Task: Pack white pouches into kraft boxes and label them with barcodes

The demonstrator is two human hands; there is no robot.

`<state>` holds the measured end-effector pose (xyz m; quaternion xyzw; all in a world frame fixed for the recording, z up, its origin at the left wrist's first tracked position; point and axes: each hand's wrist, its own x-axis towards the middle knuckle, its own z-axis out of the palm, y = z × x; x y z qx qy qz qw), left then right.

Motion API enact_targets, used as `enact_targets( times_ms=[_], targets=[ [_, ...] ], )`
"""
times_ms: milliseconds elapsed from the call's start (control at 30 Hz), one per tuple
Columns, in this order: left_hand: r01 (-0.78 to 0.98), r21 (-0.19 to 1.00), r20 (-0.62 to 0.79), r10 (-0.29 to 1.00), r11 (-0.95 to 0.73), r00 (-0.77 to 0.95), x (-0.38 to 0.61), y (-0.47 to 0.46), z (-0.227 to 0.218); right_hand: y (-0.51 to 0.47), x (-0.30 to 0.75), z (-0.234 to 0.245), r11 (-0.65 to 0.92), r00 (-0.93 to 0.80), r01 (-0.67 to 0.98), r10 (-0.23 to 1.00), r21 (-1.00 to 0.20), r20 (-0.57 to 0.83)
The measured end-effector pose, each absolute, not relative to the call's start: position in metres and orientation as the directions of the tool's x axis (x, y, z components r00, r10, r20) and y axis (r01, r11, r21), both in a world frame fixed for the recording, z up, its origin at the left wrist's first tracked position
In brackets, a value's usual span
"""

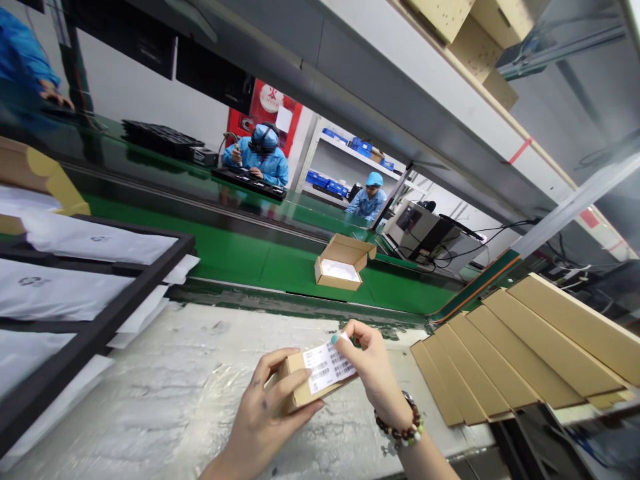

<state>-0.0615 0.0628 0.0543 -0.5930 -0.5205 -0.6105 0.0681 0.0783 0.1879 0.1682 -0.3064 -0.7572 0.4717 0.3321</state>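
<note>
My left hand [270, 407] is wrapped round the left end of a small brown cardboard box [299, 393], held tilted above the workbench. A white barcode label [327, 367] covers much of the face turned toward me. At the label's upper right edge, my right hand [367, 360] pinches its corner between thumb and forefinger. Whether that corner is stuck down or lifted, I cannot tell. A beaded bracelet circles the right wrist.
An open cardboard box [339, 280] with white contents sits on the green conveyor [240, 257]. Left, a black tray [145, 287] holds white pouches. Right, several flat brown boxes [500, 360] overlap. A shelf [380, 87] hangs overhead. Co-workers in blue [265, 163] work beyond the conveyor.
</note>
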Motion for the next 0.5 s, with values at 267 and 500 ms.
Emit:
enact_targets(
  times_ms=[267,500],
  targets=[
    [0.709,0.558,0.789,0.540,-0.430,-0.293,-0.0613,0.0613,0.0559,0.1867,0.0768,0.1706,0.347,-0.592,0.158,0.782,-0.924,0.193],
    [0.730,0.534,0.804,0.524,-0.427,-0.281,-0.0607,0.0614,0.0581,0.1878,0.0772,0.1702,0.377,-0.599,0.160,0.772,-0.912,0.214]
  ],
)
